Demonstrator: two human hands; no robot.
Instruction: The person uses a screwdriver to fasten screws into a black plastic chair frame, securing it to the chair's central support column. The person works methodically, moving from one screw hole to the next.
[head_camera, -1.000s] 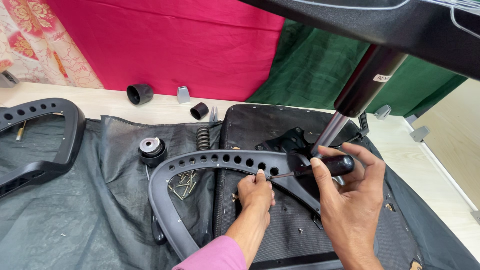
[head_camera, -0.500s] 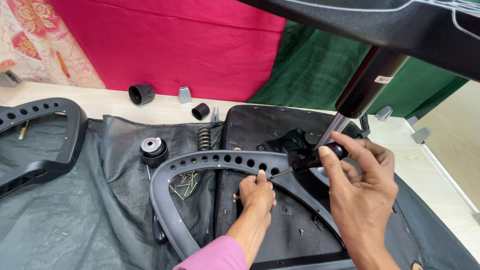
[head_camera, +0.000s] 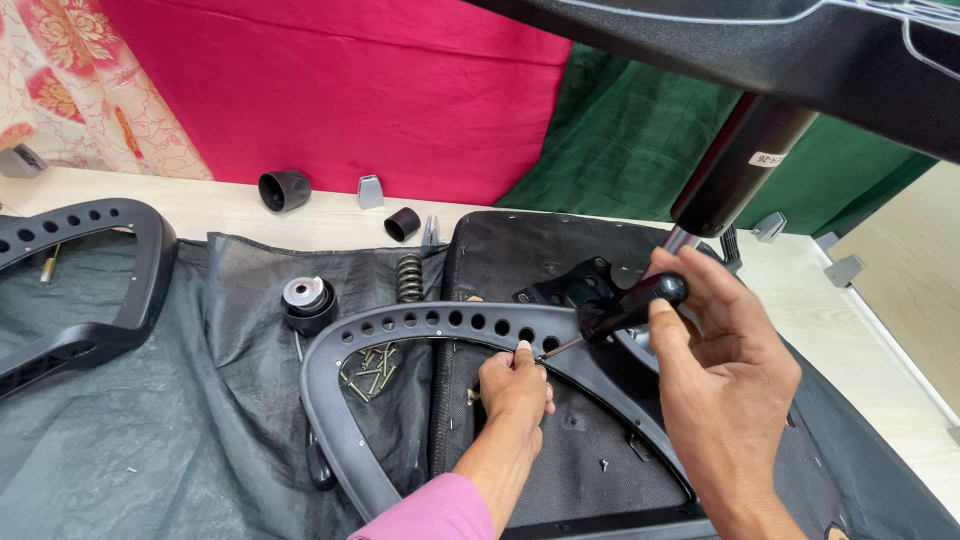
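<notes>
The right hand (head_camera: 725, 385) is closed around the black handle of a slim black-handled screwdriver (head_camera: 615, 315), fingers wrapped over the top and the thumb pressed along the near side. The tool's long axis runs on a slant from upper right to lower left: the rounded butt of the handle sits highest, near the fingertips, and the thin metal shaft points down and left, its tip meeting the curved grey plastic chair armrest with a row of round holes (head_camera: 420, 325) just beside the left hand.

The left hand (head_camera: 515, 385) lies curled on the inner edge of that armrest, fingers bent and the fingertips pinched together right at the screwdriver's tip; whether it holds a screw there is too small to tell. A pink sleeve shows at its wrist.

The armrest lies flat, arching over the black fabric-covered chair seat base (head_camera: 590, 470), which rests underside up on a dark grey cloth sheet (head_camera: 150, 430). Inside the arch lies a small heap of loose metal screws (head_camera: 368, 368). A dark coil spring (head_camera: 410, 277) and a round black-and-silver knob (head_camera: 307, 300) sit just beyond the arch, and a second grey armrest (head_camera: 100, 270) lies well apart at the left.
</notes>
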